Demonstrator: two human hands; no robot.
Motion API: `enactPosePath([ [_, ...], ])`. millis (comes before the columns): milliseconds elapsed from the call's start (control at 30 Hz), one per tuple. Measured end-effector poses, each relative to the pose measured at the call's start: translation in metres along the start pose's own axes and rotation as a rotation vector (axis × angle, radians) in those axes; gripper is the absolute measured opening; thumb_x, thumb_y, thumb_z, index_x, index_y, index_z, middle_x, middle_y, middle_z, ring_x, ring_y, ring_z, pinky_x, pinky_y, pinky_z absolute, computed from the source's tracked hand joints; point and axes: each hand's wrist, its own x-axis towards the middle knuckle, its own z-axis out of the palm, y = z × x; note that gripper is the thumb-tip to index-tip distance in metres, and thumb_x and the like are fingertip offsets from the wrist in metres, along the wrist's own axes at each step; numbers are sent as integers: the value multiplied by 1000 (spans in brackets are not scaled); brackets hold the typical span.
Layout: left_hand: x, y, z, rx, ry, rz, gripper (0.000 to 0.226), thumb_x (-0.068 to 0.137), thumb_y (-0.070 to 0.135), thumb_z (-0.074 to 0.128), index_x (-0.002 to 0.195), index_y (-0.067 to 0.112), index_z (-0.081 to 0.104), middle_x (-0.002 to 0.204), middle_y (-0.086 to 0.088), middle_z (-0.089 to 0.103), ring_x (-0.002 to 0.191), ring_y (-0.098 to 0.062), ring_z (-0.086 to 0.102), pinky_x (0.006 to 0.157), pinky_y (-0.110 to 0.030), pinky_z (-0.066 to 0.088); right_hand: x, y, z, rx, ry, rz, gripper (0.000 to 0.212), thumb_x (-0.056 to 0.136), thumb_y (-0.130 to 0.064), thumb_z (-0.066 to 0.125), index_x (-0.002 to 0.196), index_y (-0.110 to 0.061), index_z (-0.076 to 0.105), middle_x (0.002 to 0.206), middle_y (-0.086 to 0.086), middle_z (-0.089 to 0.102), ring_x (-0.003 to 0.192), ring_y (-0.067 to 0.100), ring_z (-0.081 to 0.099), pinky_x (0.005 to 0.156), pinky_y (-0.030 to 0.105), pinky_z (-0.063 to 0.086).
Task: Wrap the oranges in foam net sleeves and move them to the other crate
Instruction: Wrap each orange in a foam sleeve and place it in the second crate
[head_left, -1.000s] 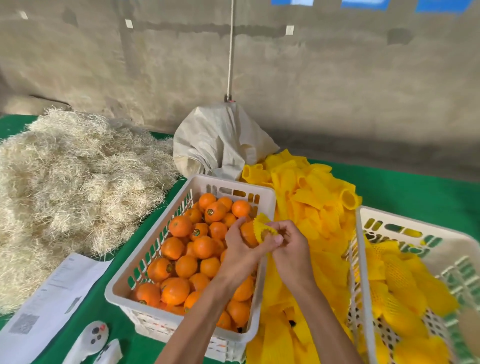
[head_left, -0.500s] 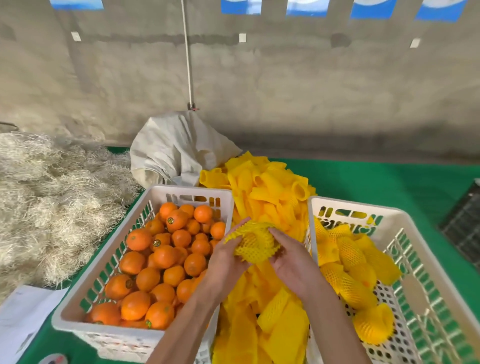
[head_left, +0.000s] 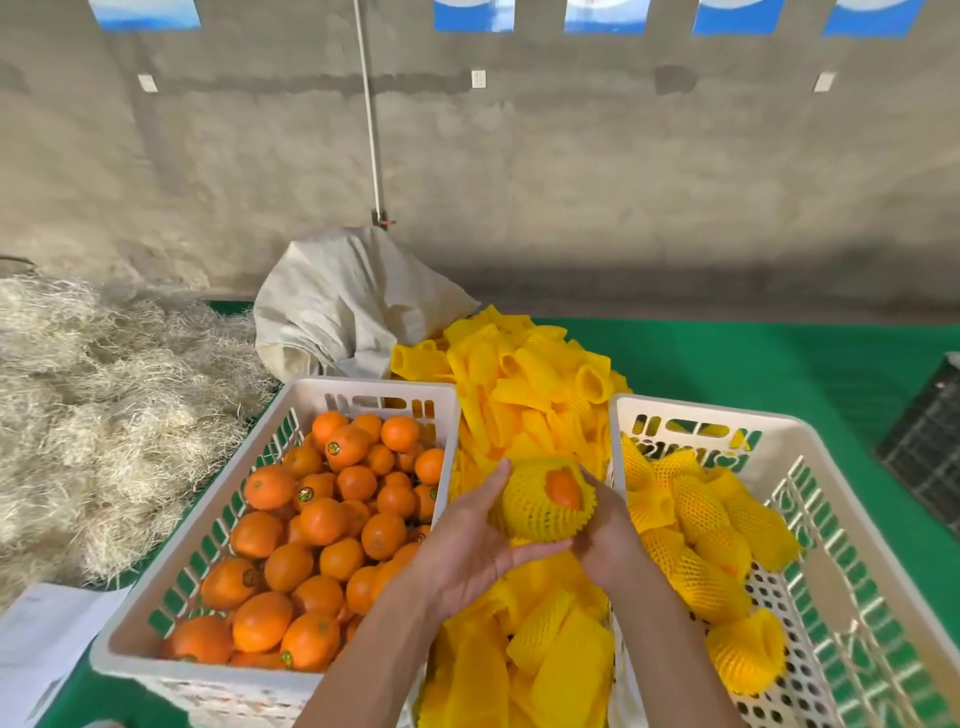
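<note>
The orange (head_left: 563, 489) sits almost wholly inside a yellow foam net sleeve (head_left: 540, 512), whose mesh is stretched round it so that only a small oval of orange skin shows through the open end at the top. It is held above the heap of loose sleeves (head_left: 524, 395), in the gap between the two crates. The left hand (head_left: 475, 545) cups it from the left and below, palm up, fingers spread and lightly bent against the net, thumb up along its side. The right hand (head_left: 605, 535) holds it from the right, its fingers curled round the far side of the net and mostly hidden behind it.

Just left of the wrapped orange stands the left crate (head_left: 363, 389), white and slotted, piled with bare oranges (head_left: 322, 525), some with small stickers. Just right of it stands the right crate (head_left: 810, 441), also white, holding several wrapped oranges (head_left: 696, 512) in the same yellow net. Beyond the wrapped orange, behind the heap of sleeves, lies a crumpled pale sack (head_left: 348, 301). Far to its left is a mound of straw-like wood wool (head_left: 98, 405). All of this rests on a green table cover (head_left: 753, 358), with a grey concrete wall (head_left: 571, 171) behind.
</note>
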Motion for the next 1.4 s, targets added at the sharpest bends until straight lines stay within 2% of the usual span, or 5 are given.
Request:
enactPosePath([
  [233, 25, 1, 14, 196, 237, 145, 45, 93, 41, 73, 127, 12, 70, 119, -6, 76, 111, -27, 73, 86, -43, 62, -7, -3, -14, -203, -21, -281, 50, 85, -69, 63, 123, -37, 68, 123, -14, 71, 115, 5, 65, 95, 31, 53],
  [467, 68, -45, 57, 289, 172, 81, 30, 102, 26, 65, 127, 10, 70, 122, -12, 74, 116, -33, 69, 90, -47, 61, -18, -19, -75, -332, 269, -550, 31, 82, -47, 80, 109, -45, 65, 101, -42, 66, 99, -25, 56, 73, -1, 45],
  [800, 118, -106, 124, 666, 48, 82, 69, 99, 15, 68, 160, 19, 36, 162, 3, 39, 150, -21, 38, 122, -42, 36, -21, -40, -148, -617, 595, -692, 36, 97, -29, 69, 133, -24, 64, 147, -20, 46, 137, -3, 37, 90, -7, 26],
  [1000, 121, -87, 105, 619, 122, 194, 61, 101, 16, 66, 156, 23, 43, 162, 3, 41, 150, -18, 37, 121, -43, 39, -11, -38, -134, -575, 453, -692, 29, 97, -18, 68, 124, -30, 68, 141, -16, 57, 135, 7, 48, 110, 37, 45],
  [1400, 41, 9, -53, 531, 493, 331, 49, 100, 16, 68, 146, 14, 53, 147, 0, 54, 122, -9, 61, 103, -36, 55, 33, 53, 14, -824, 15, -460, 23, 93, -15, 71, 116, -19, 72, 129, -3, 66, 126, 14, 58, 109, 33, 43],
])
